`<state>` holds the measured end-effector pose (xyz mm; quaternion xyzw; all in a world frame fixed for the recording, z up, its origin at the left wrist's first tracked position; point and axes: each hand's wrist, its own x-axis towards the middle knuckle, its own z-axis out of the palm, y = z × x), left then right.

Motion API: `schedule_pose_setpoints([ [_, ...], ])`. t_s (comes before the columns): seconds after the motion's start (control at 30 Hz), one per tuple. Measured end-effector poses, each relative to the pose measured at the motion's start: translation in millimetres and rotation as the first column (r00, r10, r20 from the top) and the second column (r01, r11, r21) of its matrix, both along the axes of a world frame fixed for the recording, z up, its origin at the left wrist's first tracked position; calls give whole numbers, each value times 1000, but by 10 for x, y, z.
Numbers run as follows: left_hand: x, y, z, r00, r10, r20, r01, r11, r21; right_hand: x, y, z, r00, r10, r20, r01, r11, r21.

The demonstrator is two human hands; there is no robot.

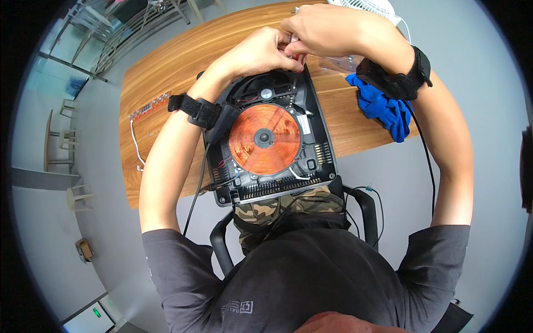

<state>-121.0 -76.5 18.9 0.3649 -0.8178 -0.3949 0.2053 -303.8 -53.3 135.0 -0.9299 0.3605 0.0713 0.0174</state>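
Observation:
Both hands meet over the far edge of an opened black induction cooker housing [321, 119]. My left hand [261, 53] is closed, its thumb and fingers pinched near the housing's far rim. Against it, my right hand [319, 30] is also closed, fingers bent down. Between the fingertips a bit of red and white shows; what it is stays hidden. Inside the housing lies a round copper coil [244, 141] with a dark hub. A small round fan hub [266, 94] sits beyond it, and thin wires run around the coil.
A narrow orange circuit board [150, 107] with a white cable lies on the wooden table [177, 61] at left. To the right are a crumpled blue cloth [383, 108] and a clear plastic piece [340, 64]. A white slatted appliance [369, 5] stands far right. Black cables hang from both wristbands.

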Motion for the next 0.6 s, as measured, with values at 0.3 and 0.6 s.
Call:
schedule_pose_setpoints([
  [0.3, 51, 58, -88, 987, 42, 157, -8, 978, -211, 63, -104, -173, 999, 5, -47, -9, 997, -78],
  [0.6, 10, 317, -414, 871, 67, 486, 65, 966, -251, -14, -3, -31, 998, 26, 64, -20, 996, -91],
])
